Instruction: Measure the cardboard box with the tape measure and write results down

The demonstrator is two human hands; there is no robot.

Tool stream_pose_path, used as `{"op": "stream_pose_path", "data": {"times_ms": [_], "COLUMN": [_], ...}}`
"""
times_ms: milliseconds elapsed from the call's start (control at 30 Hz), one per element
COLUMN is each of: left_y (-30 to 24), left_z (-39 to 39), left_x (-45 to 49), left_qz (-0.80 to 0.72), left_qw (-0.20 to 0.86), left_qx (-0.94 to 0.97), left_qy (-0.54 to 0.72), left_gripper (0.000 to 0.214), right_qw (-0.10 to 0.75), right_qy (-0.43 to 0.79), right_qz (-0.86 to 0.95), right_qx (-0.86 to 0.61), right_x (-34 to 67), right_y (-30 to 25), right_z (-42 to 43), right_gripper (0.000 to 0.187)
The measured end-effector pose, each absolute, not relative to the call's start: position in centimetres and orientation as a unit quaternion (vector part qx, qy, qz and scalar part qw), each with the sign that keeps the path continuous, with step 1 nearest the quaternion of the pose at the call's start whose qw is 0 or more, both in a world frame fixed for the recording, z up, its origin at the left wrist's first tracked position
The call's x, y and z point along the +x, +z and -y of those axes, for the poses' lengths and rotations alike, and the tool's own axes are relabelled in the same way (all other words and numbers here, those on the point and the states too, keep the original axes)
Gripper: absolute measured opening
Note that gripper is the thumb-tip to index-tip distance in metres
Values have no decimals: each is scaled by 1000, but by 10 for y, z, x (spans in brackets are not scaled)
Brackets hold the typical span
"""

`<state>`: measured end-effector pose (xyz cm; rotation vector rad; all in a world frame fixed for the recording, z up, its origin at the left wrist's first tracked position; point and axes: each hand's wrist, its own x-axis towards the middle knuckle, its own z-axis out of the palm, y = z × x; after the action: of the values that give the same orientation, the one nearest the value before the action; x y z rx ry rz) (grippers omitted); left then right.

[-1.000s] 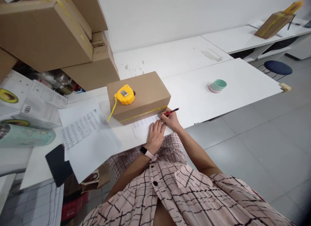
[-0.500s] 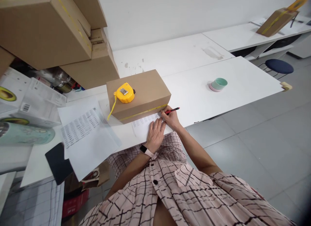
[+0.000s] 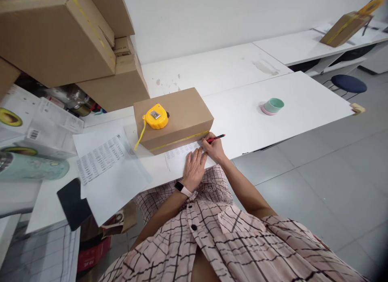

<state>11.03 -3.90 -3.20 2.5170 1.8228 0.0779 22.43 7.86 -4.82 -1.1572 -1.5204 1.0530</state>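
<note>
Pen [image 3: 216, 138], red-barrelled, is pinched in the closed fingers of the right hand [image 3: 214, 149]. Its long axis runs from the writing tip, low and left of the grip, up and away to the right. The tip meets the printed sheet [image 3: 178, 155] near that sheet's right edge, just below the front corner of the cardboard box [image 3: 182, 110]. Left hand [image 3: 194, 168] lies flat and open on the same sheet, just beside the grip on its left. Beyond the grip, a yellow tape measure [image 3: 156, 117] sits on the box, its blade [image 3: 178, 141] stretched along the near edge. Farther left lies a second printed sheet [image 3: 103, 162]; the rows on both are too small to read. A white carton [image 3: 45, 128] bears a barcode label.
</note>
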Motion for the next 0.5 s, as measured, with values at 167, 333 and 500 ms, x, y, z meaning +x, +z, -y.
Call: {"op": "stream_pose_path", "data": {"times_ms": [167, 333, 500], "left_y": [-31, -32, -32], "left_z": [39, 39, 39], "left_x": [110, 111, 110], "left_qz": [-585, -585, -586], "left_qw": [16, 12, 13], "left_qx": [810, 810, 810], "left_qy": [26, 27, 27], "left_gripper": [59, 57, 58], "right_qw": [455, 463, 469], "right_qy": [434, 439, 431], "right_qz": [619, 617, 609], "right_qx": [-470, -461, -472], "right_x": [224, 225, 225], "right_y": [-49, -46, -45], "right_z": [-79, -78, -78], "right_gripper": [24, 24, 26]}}
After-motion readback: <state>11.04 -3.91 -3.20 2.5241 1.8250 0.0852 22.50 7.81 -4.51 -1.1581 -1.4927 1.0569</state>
